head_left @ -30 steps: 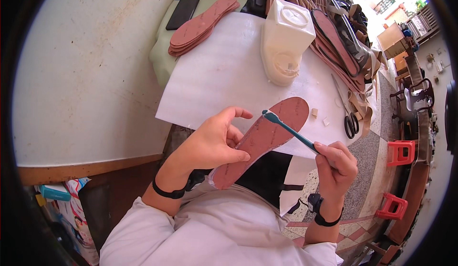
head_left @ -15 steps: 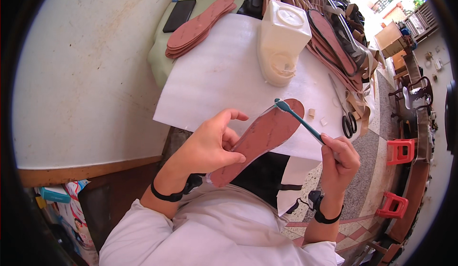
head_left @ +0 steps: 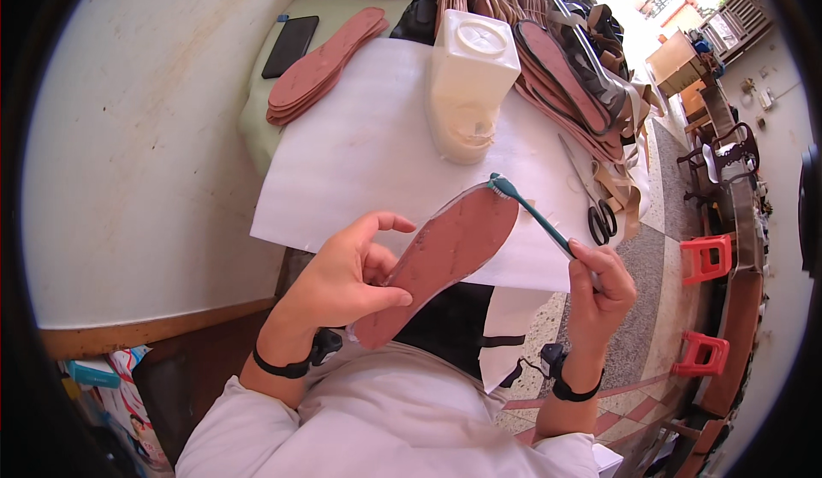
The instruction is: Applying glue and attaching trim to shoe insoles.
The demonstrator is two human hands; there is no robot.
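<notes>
Since a second ago, the teal toothbrush (head_left: 533,214) has slid from mid-insole to the toe, at 1 o'clock. Left hand (head_left: 347,272) grips the brown insole (head_left: 441,258); right hand (head_left: 604,281) clasps the handle. Edge-gluing seems underway; the following stroke needs steady rim contact.

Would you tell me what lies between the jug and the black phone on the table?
In the head view, a stack of brown insoles lies between the jug and the phone, partly on the white sheet.
</notes>
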